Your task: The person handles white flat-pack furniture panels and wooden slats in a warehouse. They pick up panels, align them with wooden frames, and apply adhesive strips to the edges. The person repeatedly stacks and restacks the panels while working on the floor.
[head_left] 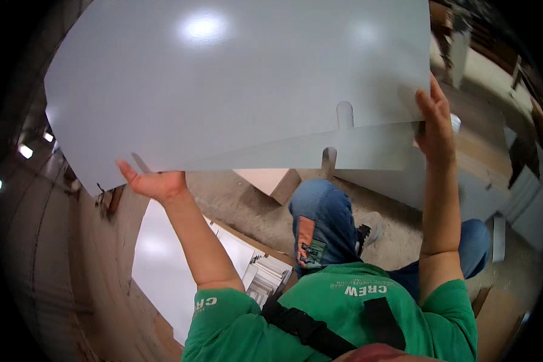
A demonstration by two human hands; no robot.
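A large glossy pale grey sheet (241, 78) is raised in front of me and fills the upper view. Along its near edge shows a second layer (295, 148), at a slight angle to it. Each layer has a rounded slot on the right. My left hand (154, 183) grips the near edge toward the left, thumb out and the other fingers hidden behind the sheet. At the right edge, my right hand (437, 120) holds the corner, its fingers partly behind it.
White panels and a stack of narrow white strips (265, 277) lie on the floor at my left. A pale box-like block (268, 181) stands beyond my knee. Wooden boards (482, 157) and grey panels (528, 199) are on the right. Concrete floor (223, 196) shows between.
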